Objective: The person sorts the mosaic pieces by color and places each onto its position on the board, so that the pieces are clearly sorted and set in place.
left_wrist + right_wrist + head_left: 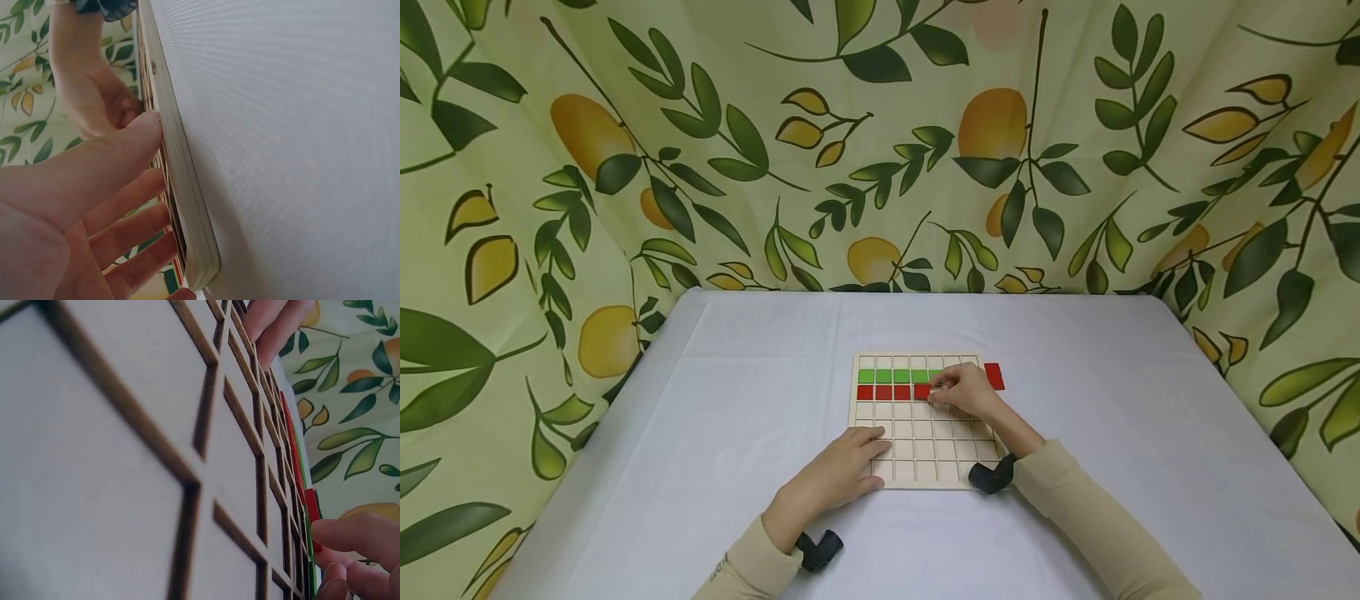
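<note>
A pale wooden grid board [915,450] lies flat on the table. One of its upper rows holds several green tiles [883,377], and the row below holds several red tiles [883,392]. My right hand [966,390] pinches a red tile [312,509] at the right end of the red row; in the right wrist view this tile stands tilted above the board. My left hand [842,467] rests on the board's lower left with fingers extended, its thumb [144,128] touching the near edge in the left wrist view. The right hand hides part of both rows.
Another red piece [995,376] lies beside the board's right edge, partly behind the right hand. A white cloth [760,375] covers the table. A curtain with leaves and fruit [880,167] hangs behind and along both sides. Each wrist wears a black device [820,550].
</note>
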A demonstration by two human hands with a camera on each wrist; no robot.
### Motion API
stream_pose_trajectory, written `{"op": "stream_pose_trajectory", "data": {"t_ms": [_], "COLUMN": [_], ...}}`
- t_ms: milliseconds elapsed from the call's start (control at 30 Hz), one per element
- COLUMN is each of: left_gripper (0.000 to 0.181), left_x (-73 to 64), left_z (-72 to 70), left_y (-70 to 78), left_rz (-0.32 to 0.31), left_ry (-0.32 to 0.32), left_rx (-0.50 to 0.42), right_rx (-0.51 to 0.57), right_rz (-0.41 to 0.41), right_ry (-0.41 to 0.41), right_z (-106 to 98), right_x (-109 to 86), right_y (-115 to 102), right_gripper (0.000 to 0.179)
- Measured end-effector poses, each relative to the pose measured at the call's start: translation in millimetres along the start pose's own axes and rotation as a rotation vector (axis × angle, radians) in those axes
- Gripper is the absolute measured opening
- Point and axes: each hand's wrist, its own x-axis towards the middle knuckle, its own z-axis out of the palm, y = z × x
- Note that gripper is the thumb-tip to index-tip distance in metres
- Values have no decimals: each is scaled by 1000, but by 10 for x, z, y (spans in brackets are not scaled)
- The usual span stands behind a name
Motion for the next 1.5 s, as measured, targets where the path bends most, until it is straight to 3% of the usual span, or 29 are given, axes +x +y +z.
{"op": "stream_pose_trajectory", "data": {"t_ms": [933,1300,1500], "left_gripper": [49,49,49], "left_x": [1,0,-4], "left_z": [-28,-28,-27], "left_y": [17,28,31], "left_rz": [-4,-6,-14], "left_ry": [-4,-7,-8], "left_rx": [3,-8,-19], "right_rx": [-8,40,51], "right_rz": [18,76,48], "right_ry": [18,28,24], "right_z": [29,-54,-114], "right_x": [22,-76,-144], "right_y": [-4,34,69], "right_gripper": [21,21,22]}}
